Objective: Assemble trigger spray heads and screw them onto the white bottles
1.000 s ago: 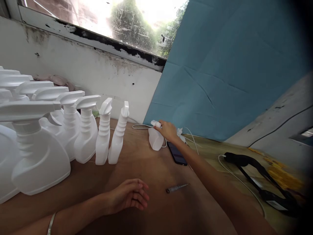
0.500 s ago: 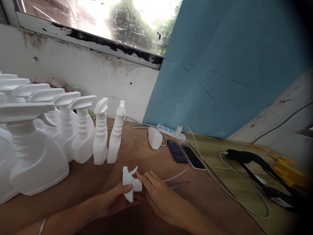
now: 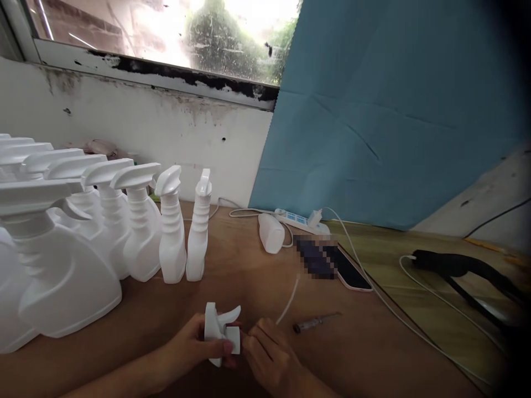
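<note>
My left hand is wrapped round a white trigger spray head, which lies on its side with its collar toward the right. Close by the collar, my right hand is closed on a thin whitish dip tube. The tube curves up and away from behind the knuckles. Whether its near end sits inside the collar is hidden by the fingers. A small screwdriver with a clear handle lies on the brown table, right of my right hand.
Several white spray bottles with heads on stand at the left. A bottle without a head lies near the power strip. A phone, a white cable and a black strap-like object are on the right.
Both hands have come lower and nearer to me with the spray head. My right hand's fingers have curled from stretched to closed, and the tube now points more upward. The screwdriver is uncovered.
</note>
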`<action>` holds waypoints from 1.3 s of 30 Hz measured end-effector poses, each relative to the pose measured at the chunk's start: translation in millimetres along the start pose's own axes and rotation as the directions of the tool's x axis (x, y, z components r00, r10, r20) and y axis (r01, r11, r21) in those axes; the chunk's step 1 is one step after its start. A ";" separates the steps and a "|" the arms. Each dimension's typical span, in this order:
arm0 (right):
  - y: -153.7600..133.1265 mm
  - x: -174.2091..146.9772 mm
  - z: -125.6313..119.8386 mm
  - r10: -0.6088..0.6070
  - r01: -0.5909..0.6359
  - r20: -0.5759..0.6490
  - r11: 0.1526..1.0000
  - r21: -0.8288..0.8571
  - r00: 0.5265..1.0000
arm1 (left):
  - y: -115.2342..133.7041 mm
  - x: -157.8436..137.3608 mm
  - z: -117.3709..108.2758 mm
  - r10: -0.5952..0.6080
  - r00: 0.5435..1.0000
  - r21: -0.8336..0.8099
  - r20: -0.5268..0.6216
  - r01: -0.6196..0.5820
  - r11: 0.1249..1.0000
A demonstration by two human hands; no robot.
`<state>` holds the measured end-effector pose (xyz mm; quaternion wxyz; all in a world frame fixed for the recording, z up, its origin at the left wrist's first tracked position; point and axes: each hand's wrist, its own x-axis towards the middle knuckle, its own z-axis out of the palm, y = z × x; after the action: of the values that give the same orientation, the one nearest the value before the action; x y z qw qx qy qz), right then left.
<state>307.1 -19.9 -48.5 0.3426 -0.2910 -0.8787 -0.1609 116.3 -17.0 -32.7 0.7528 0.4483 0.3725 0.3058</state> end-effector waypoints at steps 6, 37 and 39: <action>-3.5 3.5 0.5 0.036 -0.036 -0.035 0.999 0.007 0.999 | 3.2 -1.4 6.0 -0.012 0.999 -0.008 -0.041 0.012 1.000; 3.8 7.1 -38.5 -0.128 0.132 0.079 0.990 -0.050 0.989 | 2.3 9.7 -12.6 -0.027 0.997 -0.408 -0.074 -0.006 0.913; 21.5 -3.6 -53.0 0.075 -0.026 0.186 0.967 -0.254 0.980 | 1.3 10.6 -14.3 -0.046 0.998 -0.404 -0.053 0.021 0.915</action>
<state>349.6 -30.1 -11.4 0.2196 -0.3686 -0.8729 -0.2324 109.9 -1.6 -39.2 0.8222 0.2676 0.3322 0.3768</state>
